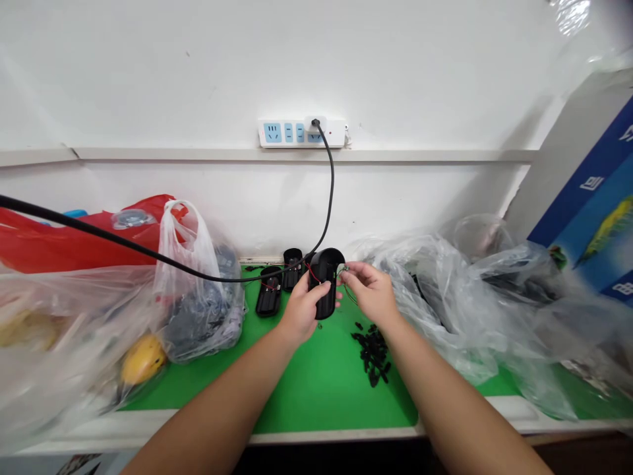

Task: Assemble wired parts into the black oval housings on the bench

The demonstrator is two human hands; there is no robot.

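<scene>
White wall (148,79) behind a green work mat (326,379). On the wall, one power strip (301,132), with one plug (315,124) seated and one black cord (330,191) dropping from it, then sweeping left across the view. Far right, one blue printed carton (586,198). Bags: one red (84,241), one white carrier (195,290), and clear plastic bags (445,310) on both sides, number unclear. One yellow object (142,359) beside the carrier. Three black housings at the mat's back: two (270,291) side by side, and a third (326,270) wrapped by the left hand (301,310). Right hand (370,293) pinches thin wires (350,293) at that housing's rim; one red wire (312,272) shows against it. One heap of small black pieces (372,353) lies below the right hand.
</scene>
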